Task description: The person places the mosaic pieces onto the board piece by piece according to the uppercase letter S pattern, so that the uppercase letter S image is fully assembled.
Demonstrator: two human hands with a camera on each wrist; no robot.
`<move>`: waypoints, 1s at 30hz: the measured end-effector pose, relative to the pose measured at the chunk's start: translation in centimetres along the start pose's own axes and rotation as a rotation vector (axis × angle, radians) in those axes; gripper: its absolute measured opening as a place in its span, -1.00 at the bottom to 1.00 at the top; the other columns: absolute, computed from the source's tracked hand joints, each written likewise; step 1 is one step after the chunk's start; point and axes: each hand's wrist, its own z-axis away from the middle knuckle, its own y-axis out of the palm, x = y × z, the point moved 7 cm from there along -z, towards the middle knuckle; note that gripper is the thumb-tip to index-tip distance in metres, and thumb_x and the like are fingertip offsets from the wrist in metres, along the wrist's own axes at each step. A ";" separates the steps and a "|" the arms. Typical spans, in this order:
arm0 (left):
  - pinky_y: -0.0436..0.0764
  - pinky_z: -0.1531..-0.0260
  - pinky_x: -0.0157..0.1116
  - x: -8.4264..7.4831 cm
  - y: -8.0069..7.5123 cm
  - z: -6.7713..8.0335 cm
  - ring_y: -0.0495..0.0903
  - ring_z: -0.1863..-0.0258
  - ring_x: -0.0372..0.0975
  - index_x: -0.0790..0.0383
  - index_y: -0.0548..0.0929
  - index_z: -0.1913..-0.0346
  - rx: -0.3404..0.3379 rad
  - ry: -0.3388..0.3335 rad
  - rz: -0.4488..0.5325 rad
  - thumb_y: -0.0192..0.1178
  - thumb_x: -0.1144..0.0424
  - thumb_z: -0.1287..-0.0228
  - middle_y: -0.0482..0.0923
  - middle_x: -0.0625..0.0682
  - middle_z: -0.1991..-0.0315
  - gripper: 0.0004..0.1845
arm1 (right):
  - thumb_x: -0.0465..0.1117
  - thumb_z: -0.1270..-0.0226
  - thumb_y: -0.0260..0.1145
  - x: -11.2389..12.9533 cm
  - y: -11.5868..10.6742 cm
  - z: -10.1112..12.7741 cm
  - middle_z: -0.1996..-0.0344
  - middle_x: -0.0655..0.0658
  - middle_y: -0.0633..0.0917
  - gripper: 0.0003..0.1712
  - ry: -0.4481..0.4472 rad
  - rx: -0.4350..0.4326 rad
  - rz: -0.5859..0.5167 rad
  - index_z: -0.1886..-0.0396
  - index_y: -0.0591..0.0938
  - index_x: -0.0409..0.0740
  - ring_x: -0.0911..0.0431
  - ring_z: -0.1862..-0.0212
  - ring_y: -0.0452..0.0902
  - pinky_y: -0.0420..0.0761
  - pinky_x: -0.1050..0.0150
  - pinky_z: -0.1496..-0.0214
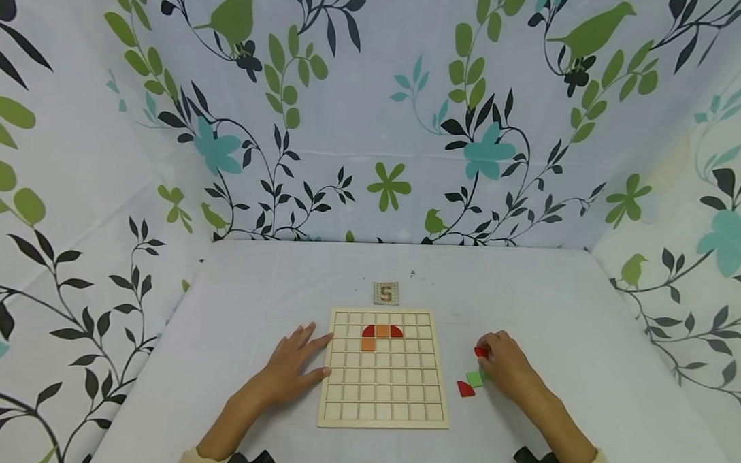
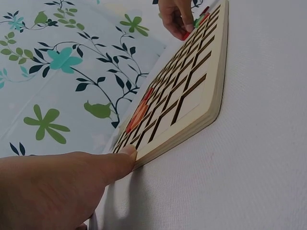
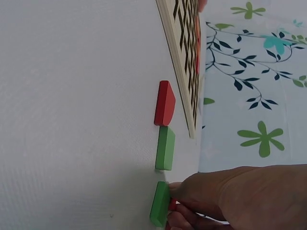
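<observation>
My right hand (image 1: 505,362) is pinching a small red piece (image 1: 480,352) at the fingertips, just lifted off or still touching the table (image 1: 587,348); I can't tell which. Fingers curled round it, narrow grip. My left hand (image 1: 292,365) lies flat and relaxed, fingers straight, tips touching the left edge of the wooden grid board (image 1: 384,409), steadying it.

Step in hand, as I judge it: picking up the next piece to seat in the board. The next move calls for carrying the red piece left across to the board, turning it to match a cell, and dropping it beside the pieces already placed at the far side from my wrists.

Counts:
- Board: one, seven by seven cells as far as I can count.
- Pieces seated in board: four. Two red quarter-rounds (image 1: 369,331), two orange squares (image 1: 383,331), all in the upper rows, well ahead of my left fingertips.
- Loose pieces by my right hand: one red quarter-round (image 1: 466,389) and one green square (image 1: 474,379) just left of my wrist; a second green piece (image 3: 159,203) touching my fingers, seen in the right wrist view.
- One red piece in my grip.
- One small pattern card (image 1: 386,293) beyond the board's far edge.
</observation>
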 end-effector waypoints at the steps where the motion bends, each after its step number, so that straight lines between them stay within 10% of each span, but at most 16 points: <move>1: -0.08 -0.36 0.30 0.0 0.0 0.0 -0.08 -0.51 0.25 0.02 0.36 -0.50 -0.002 0.002 -0.003 0.26 -0.08 -0.37 0.03 0.31 -0.54 -0.30 | -0.42 -0.22 0.45 0.0 0.1 0.0 0.28 -0.14 0.54 -0.77 -0.003 0.001 0.001 0.14 0.64 -0.33 0.00 0.21 0.46 0.64 0.06 0.06; 19: -0.12 -0.37 0.31 -0.4 -0.5 -0.1 -0.10 -0.51 0.25 0.04 0.37 -0.49 0.011 -0.010 0.006 0.25 -0.07 -0.38 0.03 0.32 -0.53 -0.32 | -0.35 -0.24 0.46 1.9 1.1 -1.5 0.31 -0.05 0.55 -0.79 -0.053 -0.012 -0.017 0.16 0.66 -0.25 0.09 0.28 0.46 0.64 0.20 0.16; 30: -0.12 -0.37 0.31 -0.2 -0.4 0.1 -0.10 -0.51 0.24 0.03 0.36 -0.50 0.012 -0.009 0.005 0.23 -0.09 -0.40 0.02 0.31 -0.54 -0.31 | -0.27 -0.31 0.44 7.9 3.5 -2.9 0.28 0.01 0.53 -0.82 -0.146 0.038 -0.070 0.12 0.67 -0.14 0.14 0.26 0.47 0.60 0.24 0.18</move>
